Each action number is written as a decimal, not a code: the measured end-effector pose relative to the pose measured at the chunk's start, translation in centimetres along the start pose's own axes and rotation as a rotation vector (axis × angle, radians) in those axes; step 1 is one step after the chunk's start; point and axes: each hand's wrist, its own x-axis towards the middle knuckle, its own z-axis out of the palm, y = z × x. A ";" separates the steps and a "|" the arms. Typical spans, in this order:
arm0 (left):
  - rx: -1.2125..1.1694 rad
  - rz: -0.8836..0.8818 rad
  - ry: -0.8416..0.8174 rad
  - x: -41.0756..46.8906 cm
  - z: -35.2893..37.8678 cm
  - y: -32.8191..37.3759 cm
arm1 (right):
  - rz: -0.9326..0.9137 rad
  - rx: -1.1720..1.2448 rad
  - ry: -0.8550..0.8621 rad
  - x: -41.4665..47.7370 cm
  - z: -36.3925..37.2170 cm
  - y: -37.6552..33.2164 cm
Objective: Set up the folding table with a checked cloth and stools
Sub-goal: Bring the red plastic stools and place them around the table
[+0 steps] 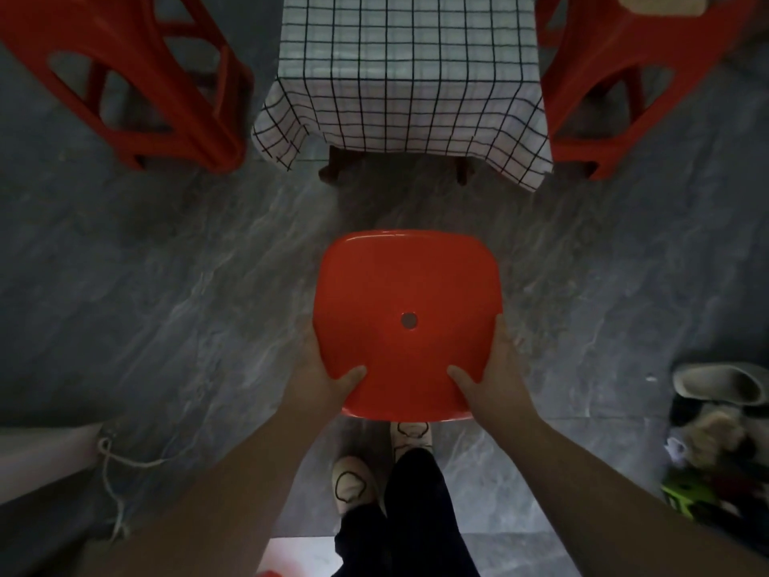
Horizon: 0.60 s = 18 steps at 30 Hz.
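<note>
Both hands, left hand (pixel 328 378) and right hand (pixel 489 378), clamp the red stool (pixel 408 285) by its seat edges, near the cloth-covered counter (pixel 408 77). Judged risks: its unseen legs could snag the hanging checked cloth (pixel 399 118) or strike the feet (pixel 353 485) below.

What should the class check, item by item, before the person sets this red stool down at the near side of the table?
1. Grip: left hand and right hand each clasp a near corner of the held red stool: ok.
2. Checked cloth covers the table top and hangs over its near edge: ok.
3. Grey floor between stool and table is bare: ok.
4. Side places: left red stool and right red stool stand beside the table: ok.
5. Held stool's legs: hidden under its seat: cannot tell.
6. Person's slippers sit just behind the stool: ok.
</note>
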 end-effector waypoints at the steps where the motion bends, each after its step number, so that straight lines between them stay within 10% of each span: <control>1: 0.017 -0.007 -0.002 0.0 -0.1 0.3 | 0.008 -0.021 -0.007 0.0 -0.2 -0.2; 18: 0.831 0.358 0.090 -17.7 -15.5 23.7 | -0.224 -0.365 0.123 -17.0 -17.0 -22.1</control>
